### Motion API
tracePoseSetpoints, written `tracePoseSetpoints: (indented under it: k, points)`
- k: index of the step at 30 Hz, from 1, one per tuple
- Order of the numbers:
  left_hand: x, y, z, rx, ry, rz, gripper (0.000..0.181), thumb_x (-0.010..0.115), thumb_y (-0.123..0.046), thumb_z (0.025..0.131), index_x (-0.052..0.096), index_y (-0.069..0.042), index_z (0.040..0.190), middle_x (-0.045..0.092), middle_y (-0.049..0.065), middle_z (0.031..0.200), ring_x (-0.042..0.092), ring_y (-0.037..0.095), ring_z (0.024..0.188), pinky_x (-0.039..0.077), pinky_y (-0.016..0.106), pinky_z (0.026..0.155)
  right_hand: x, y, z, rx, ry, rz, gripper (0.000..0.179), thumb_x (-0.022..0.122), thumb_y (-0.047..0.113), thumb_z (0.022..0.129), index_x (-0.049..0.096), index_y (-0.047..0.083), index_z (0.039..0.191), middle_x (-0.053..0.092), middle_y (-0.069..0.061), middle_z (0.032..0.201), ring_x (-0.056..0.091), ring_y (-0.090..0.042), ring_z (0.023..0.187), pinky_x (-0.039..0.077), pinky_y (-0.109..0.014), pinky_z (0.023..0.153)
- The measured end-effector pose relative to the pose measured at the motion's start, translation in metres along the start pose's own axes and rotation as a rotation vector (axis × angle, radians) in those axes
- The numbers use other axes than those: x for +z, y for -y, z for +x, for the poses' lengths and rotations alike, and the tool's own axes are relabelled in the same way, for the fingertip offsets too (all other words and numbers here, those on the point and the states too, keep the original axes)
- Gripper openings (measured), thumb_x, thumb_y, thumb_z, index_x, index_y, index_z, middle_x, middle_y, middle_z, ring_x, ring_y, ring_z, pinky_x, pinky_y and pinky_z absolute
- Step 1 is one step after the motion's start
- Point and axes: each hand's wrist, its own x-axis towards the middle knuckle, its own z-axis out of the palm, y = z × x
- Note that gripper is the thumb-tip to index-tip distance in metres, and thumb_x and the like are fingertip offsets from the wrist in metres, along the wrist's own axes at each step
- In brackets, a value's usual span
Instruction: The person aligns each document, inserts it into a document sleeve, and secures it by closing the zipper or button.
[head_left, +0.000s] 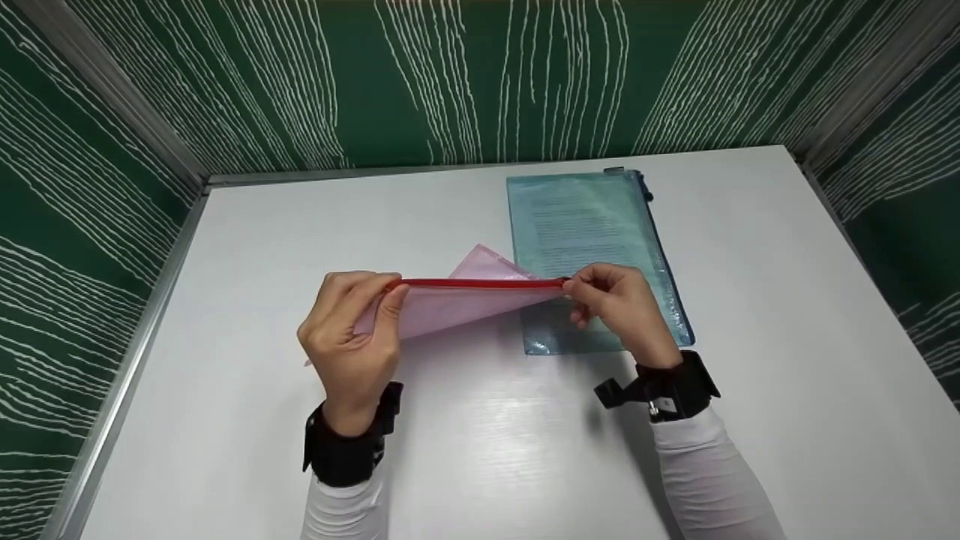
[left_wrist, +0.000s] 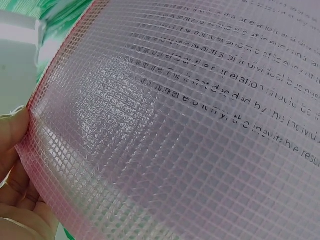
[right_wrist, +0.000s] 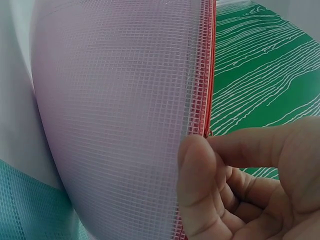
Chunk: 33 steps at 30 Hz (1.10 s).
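Observation:
Both hands hold a pink mesh zipper pouch (head_left: 461, 309) above the white table, its red zipper (head_left: 480, 283) stretched level between them. My left hand (head_left: 354, 330) pinches the left end of the zipper edge between thumb and fingers. At the right end, my right hand (head_left: 611, 304) pinches the zipper edge with thumb and index finger; the thumb covers part of it in the right wrist view. A printed sheet (left_wrist: 215, 75) shows through the pouch's mesh in the left wrist view. The zipper looks closed along its visible length.
A teal mesh zipper pouch (head_left: 581, 217) with a dark zipper lies on the white table (head_left: 480, 450), partly under the pink pouch in the head view. Green panels (head_left: 480, 82) with white wavy lines stand around the table's back and sides.

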Motion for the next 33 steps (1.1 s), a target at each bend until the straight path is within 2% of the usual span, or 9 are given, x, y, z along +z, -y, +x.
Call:
tracePoseSetpoints:
  k: [6,12,19,33]
  points:
    - [0.0,-0.001,0.0,0.003,-0.007,0.0,0.014,0.084,0.011,0.077,0.079,0.003,0.086,0.069,0.013,0.079,0.063,0.022,0.077,0.051,0.02,0.074,-0.001,-0.002,0.002,-0.001,-0.002,0.001,0.017,0.072,0.009,0.097,0.067,-0.007,0.094,0.065,-0.013,0.079,0.065,-0.015,0.059,0.057,-0.028,0.058]
    - [-0.003,-0.002,0.003,-0.004,-0.043,0.008,0.013,0.083,0.011,0.077,0.079,0.002,0.086,0.069,0.013,0.079,0.064,0.021,0.078,0.052,0.022,0.075,-0.006,-0.005,0.004,0.0,-0.013,0.009,0.017,0.07,0.008,0.098,0.066,-0.009,0.095,0.064,-0.008,0.074,0.064,-0.014,0.058,0.057,-0.028,0.058]
    - [-0.004,-0.003,0.003,-0.006,-0.037,0.003,0.014,0.083,0.011,0.077,0.079,0.002,0.087,0.069,0.014,0.08,0.065,0.02,0.078,0.052,0.021,0.076,-0.007,-0.006,0.004,-0.007,-0.006,0.036,0.016,0.069,0.005,0.098,0.065,-0.01,0.095,0.064,-0.007,0.072,0.063,-0.013,0.058,0.057,-0.028,0.058]
    - [-0.006,-0.003,0.005,-0.002,-0.063,0.024,0.014,0.083,0.01,0.078,0.079,0.003,0.088,0.069,0.013,0.08,0.064,0.02,0.077,0.052,0.022,0.076,-0.01,-0.007,0.007,0.018,-0.016,0.026,0.017,0.07,0.007,0.098,0.066,-0.01,0.096,0.065,-0.011,0.075,0.064,-0.013,0.058,0.057,-0.026,0.057]
